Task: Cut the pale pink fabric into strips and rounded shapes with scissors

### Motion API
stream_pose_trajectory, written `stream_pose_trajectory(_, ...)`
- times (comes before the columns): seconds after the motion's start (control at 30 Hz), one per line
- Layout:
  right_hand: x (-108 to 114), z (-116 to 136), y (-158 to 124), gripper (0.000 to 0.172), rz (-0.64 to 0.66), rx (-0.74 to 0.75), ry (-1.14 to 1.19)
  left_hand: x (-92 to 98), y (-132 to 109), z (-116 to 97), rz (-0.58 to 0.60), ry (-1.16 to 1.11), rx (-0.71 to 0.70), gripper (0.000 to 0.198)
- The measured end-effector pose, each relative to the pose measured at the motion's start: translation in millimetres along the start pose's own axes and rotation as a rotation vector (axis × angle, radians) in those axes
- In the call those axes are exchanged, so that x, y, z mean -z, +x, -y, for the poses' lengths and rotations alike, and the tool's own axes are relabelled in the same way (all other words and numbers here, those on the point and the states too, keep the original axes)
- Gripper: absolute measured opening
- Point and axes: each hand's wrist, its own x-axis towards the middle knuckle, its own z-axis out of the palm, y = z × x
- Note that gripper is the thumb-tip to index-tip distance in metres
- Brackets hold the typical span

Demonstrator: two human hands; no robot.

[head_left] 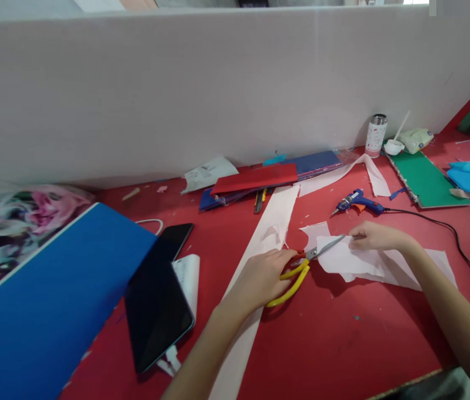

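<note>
My left hand (262, 278) is closed around the handles of yellow-gripped scissors (295, 289), with a bit of red near the pivot. Their grey blades point right and lie along the upper edge of a pale pink sheet (343, 258), thin cloth or paper. Pinched at that edge, close to the blade tips, is my right hand (370, 236). More pale pink material (439, 261) lies under my right wrist, and a small offcut (316, 230) is behind the blades. A long pale strip (274, 222) runs under my left hand and forearm.
On the red table (318, 344) are a blue glue gun (360, 201) with a black cord, a green board (426, 180), and a patterned bottle (375, 136). Red and blue folders (255, 180) lie behind. At left are a tablet (158, 311) and a large blue board (64, 294).
</note>
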Motion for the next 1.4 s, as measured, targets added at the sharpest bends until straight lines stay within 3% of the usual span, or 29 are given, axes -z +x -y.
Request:
stream_pose_trajectory(1.1,-0.2,3.2,-1.3,0.013,0.008,-0.005,0.011,-1.1,0.6,-2.1,0.003,0.073,-0.084,0.028)
stream_pose_trajectory(1.23,0.4,5.8,-2.6,0.014,-0.001,-0.011,0.003,1.0,-0.3,-5.4,-0.090,0.109,-0.023,0.029)
stream_pose_trajectory(1.3,0.6,6.5,-2.9,0.016,-0.002,-0.007,-0.004,1.3,0.0,-6.2,-0.144,0.130,0.058,0.033)
stream_pose_trajectory(1.4,0.2,7.2,-2.6,0.017,0.001,-0.006,-0.007,0.8,2.3,-4.8,-0.130,0.142,0.226,0.039)
